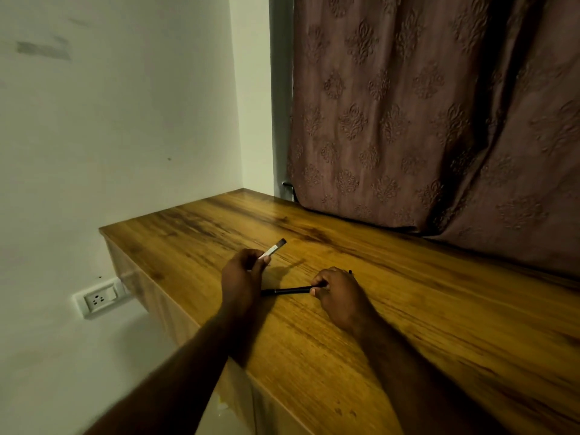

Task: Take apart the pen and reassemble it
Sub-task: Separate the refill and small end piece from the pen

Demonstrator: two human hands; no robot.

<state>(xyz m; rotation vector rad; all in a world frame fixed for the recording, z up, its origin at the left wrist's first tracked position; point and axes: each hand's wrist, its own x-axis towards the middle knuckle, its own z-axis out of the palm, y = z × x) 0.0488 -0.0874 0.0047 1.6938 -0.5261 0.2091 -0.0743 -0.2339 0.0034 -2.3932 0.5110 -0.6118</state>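
Apparently unlabelled (blurred), the pale pen piece (pixel 272 250) is pinched by the left hand (pixel 243 279), the right hand (pixel 340 295) gripping the black barrel (pixel 287 290).

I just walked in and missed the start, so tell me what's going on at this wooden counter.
A person is working on a pen with bare hands over the brown wood-grain counter. The left hand holds up a short pale piece with a dark tip, raised off the surface. The right hand grips one end of the slim black pen barrel, which lies low against the counter. The two pieces are apart, so the pen is not in one piece.
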